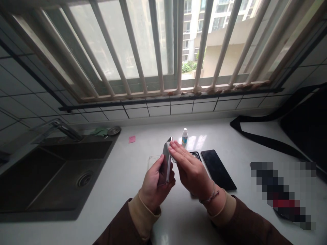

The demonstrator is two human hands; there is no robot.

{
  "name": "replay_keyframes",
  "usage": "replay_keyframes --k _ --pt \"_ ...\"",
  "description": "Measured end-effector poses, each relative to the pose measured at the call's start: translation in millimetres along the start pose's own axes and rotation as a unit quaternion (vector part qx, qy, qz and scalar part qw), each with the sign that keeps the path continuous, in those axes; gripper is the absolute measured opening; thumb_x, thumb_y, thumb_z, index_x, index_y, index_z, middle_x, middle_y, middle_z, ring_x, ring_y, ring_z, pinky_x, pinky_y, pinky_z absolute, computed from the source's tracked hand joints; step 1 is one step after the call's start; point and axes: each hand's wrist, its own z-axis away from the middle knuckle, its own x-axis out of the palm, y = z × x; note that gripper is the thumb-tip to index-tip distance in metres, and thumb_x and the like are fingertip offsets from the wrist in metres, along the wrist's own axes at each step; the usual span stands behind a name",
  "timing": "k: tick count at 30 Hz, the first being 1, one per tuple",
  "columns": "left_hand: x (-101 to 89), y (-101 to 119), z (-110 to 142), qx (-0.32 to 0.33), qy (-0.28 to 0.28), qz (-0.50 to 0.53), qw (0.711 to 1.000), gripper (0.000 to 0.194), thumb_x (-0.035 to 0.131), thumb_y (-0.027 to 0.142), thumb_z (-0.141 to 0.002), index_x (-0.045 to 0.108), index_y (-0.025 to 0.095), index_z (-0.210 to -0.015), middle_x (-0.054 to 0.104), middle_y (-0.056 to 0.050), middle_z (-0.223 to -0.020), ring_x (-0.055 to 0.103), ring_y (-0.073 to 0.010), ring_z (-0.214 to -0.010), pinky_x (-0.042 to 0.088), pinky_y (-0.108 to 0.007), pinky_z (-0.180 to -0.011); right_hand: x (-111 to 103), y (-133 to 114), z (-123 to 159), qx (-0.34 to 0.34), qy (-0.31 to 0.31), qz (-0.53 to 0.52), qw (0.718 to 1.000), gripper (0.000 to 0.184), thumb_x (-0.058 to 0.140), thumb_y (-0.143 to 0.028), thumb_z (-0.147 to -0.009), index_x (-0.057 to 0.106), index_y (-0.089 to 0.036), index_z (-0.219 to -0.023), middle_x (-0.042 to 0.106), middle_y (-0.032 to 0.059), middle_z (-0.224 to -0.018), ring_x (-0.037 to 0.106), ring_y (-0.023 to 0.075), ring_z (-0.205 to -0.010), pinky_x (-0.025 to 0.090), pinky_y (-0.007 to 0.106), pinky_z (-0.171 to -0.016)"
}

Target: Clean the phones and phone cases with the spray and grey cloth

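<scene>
1. The phone-like slab (pixel 165 170) stands tilted above the worktop (pixel 114 190), pinched between the thumb and curled fingers of the left hand (pixel 152 180). This grip probably steadies it and leaves its upper end accessible.
2. The right hand (pixel 191 170) rests at that upper end, fingers straight and pressed together over a pale sheet (pixel 174 157); the flat posture would spread contact evenly. Its thumb is hidden, so whether it pinches the sheet cannot be told.
3. Just beyond stands a white bottle (pixel 184 136), upright, apparently within easy reach.
4. A dark flat device (pixel 218 170) lies to the right, seemingly set aside for working room.
5. Farther left, the sink (pixel 56 149) sits well apart.
</scene>
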Motion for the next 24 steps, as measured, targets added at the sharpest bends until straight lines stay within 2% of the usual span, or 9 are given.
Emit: replay_keyframes --k 2,4,7,9,12,14,16,20,24 --pt "-0.7 1 -3 0.020 0.004 0.032 0.999 0.016 0.064 0.028 -0.104 0.072 0.015 -0.103 0.071 0.001 -0.070 0.068 -0.0096 -0.051 0.051 -0.017 -0.043 2 -3 1 -0.017 -0.027 -0.009 0.999 0.072 0.045 0.002 -0.103 0.037 -0.025 -0.169 0.056 0.0108 -0.162 0.047 0.0261 -0.155 0.049 0.052 -0.127" --pt "-3.2 2 -7 0.042 -0.003 0.064 0.997 0.016 0.062 0.024 -0.105 0.074 0.013 -0.110 0.079 -0.005 -0.085 0.077 -0.0120 -0.068 0.060 -0.017 -0.057 2 -8 2 -0.040 -0.053 -0.022 0.998 0.071 0.044 0.001 -0.103 0.035 -0.024 -0.169 0.055 0.0104 -0.163 0.047 0.0247 -0.155 0.049 0.051 -0.127" --pt "-9.5 3 -13 0.064 -0.002 0.094 0.994 0.021 0.059 0.023 -0.105 0.074 0.012 -0.095 0.080 -0.010 -0.090 0.080 -0.0160 -0.082 0.066 -0.022 -0.078 -1 -14 1 -0.085 -0.082 -0.043 0.992 0.067 0.044 -0.002 -0.104 0.038 -0.021 -0.168 0.057 0.0105 -0.161 0.047 0.0234 -0.155 0.048 0.048 -0.127" --pt "-13.1 3 -15 0.060 -0.005 0.099 0.993 0.025 0.059 0.024 -0.105 0.072 0.013 -0.086 0.079 -0.009 -0.083 0.079 -0.0158 -0.078 0.066 -0.022 -0.078 -2 -16 0 -0.112 -0.085 -0.051 0.989 0.063 0.044 -0.004 -0.105 0.042 -0.019 -0.166 0.059 0.0106 -0.158 0.048 0.0232 -0.154 0.048 0.048 -0.127" --pt "-13.3 3 -14 0.064 -0.017 0.092 0.994 0.024 0.058 0.022 -0.106 0.073 0.013 -0.089 0.079 -0.009 -0.085 0.079 -0.0160 -0.081 0.065 -0.021 -0.080 -2 -15 0 -0.111 -0.083 -0.049 0.989 0.063 0.046 -0.004 -0.105 0.043 -0.020 -0.166 0.059 0.0102 -0.158 0.048 0.0237 -0.154 0.048 0.048 -0.127" --pt "-10.7 2 -10 0.071 -0.013 0.077 0.994 0.019 0.059 0.023 -0.106 0.075 0.012 -0.103 0.080 -0.008 -0.093 0.080 -0.0163 -0.087 0.065 -0.023 -0.082 -1 -12 1 -0.082 -0.072 -0.047 0.993 0.066 0.047 -0.002 -0.104 0.040 -0.021 -0.167 0.057 0.0101 -0.161 0.048 0.0243 -0.154 0.048 0.049 -0.128" --pt "-7.7 1 -6 0.062 0.004 0.046 0.997 0.016 0.064 0.025 -0.104 0.075 0.014 -0.110 0.079 -0.005 -0.090 0.078 -0.0147 -0.078 0.065 -0.023 -0.073 1 -9 2 -0.040 -0.042 -0.053 0.997 0.068 0.047 0.001 -0.103 0.041 -0.022 -0.167 0.056 0.0101 -0.162 0.049 0.0247 -0.154 0.049 0.050 -0.127" --pt "-4.4 -1 0 0.031 0.018 -0.043 0.998 0.020 0.069 0.036 -0.101 0.073 0.016 -0.096 0.066 0.002 -0.065 0.061 -0.0111 -0.047 0.050 -0.021 -0.045 2 -4 2 0.068 0.019 -0.081 0.994 0.061 0.045 -0.003 -0.106 0.050 -0.026 -0.162 0.055 0.0087 -0.164 0.053 0.0247 -0.152 0.049 0.049 -0.127" --pt "-2.2 -5 3 0.045 0.000 -0.112 0.993 0.028 0.064 0.040 -0.104 0.075 0.015 -0.103 0.069 -0.002 -0.069 0.062 -0.0136 -0.049 0.051 -0.024 -0.046 1 1 3 0.185 0.075 -0.120 0.972 0.048 0.047 -0.016 -0.111 0.059 -0.027 -0.156 0.063 0.0077 -0.157 0.059 0.0260 -0.147 0.051 0.047 -0.125"
